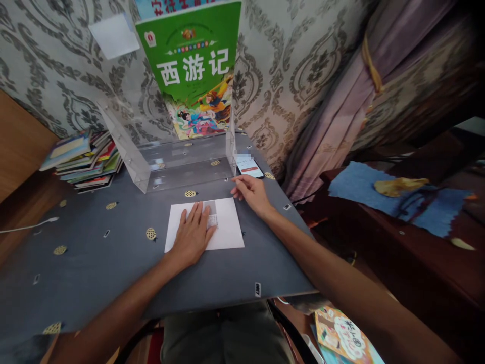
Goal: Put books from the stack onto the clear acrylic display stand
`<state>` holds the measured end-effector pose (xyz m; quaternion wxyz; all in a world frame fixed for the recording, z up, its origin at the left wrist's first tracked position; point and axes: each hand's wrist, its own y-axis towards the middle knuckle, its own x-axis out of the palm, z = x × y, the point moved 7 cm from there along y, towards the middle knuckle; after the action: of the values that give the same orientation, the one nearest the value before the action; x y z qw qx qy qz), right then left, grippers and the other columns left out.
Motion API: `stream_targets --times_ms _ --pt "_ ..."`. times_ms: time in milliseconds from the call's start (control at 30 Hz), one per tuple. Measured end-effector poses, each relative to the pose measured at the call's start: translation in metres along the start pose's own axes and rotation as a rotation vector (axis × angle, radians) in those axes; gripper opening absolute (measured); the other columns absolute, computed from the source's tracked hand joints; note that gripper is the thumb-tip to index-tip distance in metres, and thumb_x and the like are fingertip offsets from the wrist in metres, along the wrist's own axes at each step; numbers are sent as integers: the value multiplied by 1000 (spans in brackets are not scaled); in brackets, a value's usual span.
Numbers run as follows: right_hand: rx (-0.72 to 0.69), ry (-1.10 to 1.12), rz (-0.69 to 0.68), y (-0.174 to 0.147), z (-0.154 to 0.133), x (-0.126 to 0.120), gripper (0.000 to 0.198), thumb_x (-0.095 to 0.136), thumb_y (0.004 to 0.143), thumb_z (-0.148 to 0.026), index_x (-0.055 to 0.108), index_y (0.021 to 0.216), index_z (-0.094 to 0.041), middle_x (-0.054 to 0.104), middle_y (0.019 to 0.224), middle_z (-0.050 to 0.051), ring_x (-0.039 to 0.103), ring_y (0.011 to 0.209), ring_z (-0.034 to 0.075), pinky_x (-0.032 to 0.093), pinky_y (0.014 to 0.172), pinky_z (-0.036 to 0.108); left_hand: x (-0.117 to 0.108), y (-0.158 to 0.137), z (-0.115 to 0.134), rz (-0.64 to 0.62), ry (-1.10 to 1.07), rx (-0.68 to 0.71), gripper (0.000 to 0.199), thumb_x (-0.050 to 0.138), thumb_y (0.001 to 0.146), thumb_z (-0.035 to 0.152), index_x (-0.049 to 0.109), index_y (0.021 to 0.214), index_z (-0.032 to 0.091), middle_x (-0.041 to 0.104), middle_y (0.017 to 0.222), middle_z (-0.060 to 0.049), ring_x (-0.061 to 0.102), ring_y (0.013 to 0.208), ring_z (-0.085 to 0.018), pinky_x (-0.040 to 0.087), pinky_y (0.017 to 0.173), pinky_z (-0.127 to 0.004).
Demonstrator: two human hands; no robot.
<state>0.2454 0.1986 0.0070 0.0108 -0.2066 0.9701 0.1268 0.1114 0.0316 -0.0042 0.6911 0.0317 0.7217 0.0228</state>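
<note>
My left hand (192, 235) lies flat, fingers stretched out, on a white sheet of paper (229, 230). Part of a grey printed picture with small text (212, 215) shows on the sheet beside the fingers. My right hand (252, 193) hovers near the sheet's upper right corner, its fingers curled and drawn together; whatever they may hold is too small or hidden to make out. Just beyond it stand the front corner of a clear plastic stand (132, 162) and a phone (250, 167) with a lit screen.
A green book (189, 60) stands upright in the plastic stand. Stacked books (91, 159) and a white cable (32, 225) lie to the left on the dark patterned tablecloth (129, 268). A tied curtain (333, 111) hangs at right. More books (343, 336) lie below the table edge.
</note>
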Motion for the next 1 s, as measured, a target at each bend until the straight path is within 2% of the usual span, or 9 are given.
stream_targets --times_ms 167,267,367,467,567,733,833,900,1000 --pt "-110 -242 -114 -18 -19 20 31 47 94 -39 67 103 -17 71 71 3 65 60 15 50 59 26 -6 9 20 21 14 -34 55 33 104 43 40 148 10 39 158 -21 32 149 -33 30 117 -56" --pt "-200 -460 -208 -32 -32 35 27 46 98 -30 68 108 -18 75 85 5 69 75 18 53 72 30 -13 17 31 65 8 13 50 37 103 36 43 143 7 45 152 -24 40 143 -36 38 109 -55" --pt "-303 -616 -279 -43 -43 49 27 44 100 -23 68 111 -18 74 102 9 69 95 21 52 87 35 -18 24 33 86 -21 112 36 37 101 20 54 131 8 58 136 -21 54 124 -34 46 97 -49" --pt "-344 -712 -341 -52 -46 59 28 42 101 -19 67 114 -17 71 106 10 66 101 22 53 91 37 -22 26 25 141 -111 218 29 39 100 18 60 119 12 64 122 -16 58 106 -29 49 89 -45" --pt "-348 -754 -351 -59 -45 63 29 44 101 -18 62 123 -15 68 112 12 64 104 23 54 94 40 -27 22 16 251 -212 287 26 42 100 22 59 119 16 64 122 -13 56 110 -27 49 91 -42" --pt "-399 -774 -337 -64 -43 62 32 44 101 -18 58 129 -14 69 119 12 64 108 23 55 98 40 -26 18 12 427 -199 333 30 37 99 15 62 116 12 66 120 -14 55 119 -25 42 97 -36" --pt "-366 -749 -341 -61 -38 54 31 46 101 -18 58 129 -15 70 122 11 63 114 21 52 104 37 -15 20 16 472 -193 393 29 38 101 18 66 109 15 71 114 -11 59 115 -22 42 91 -32" --pt "-350 -733 -359 -59 -35 50 31 46 101 -20 59 128 -15 70 123 11 64 114 20 52 104 36 -10 22 11 525 -225 334 30 39 102 21 68 106 18 73 110 -9 62 111 -20 42 88 -32" --pt "-349 -733 -352 -58 -35 47 31 45 102 -22 59 128 -14 70 124 11 64 115 20 52 104 34 -6 23 8 507 -220 331 29 40 102 21 68 107 19 74 110 -7 63 110 -20 42 87 -32"
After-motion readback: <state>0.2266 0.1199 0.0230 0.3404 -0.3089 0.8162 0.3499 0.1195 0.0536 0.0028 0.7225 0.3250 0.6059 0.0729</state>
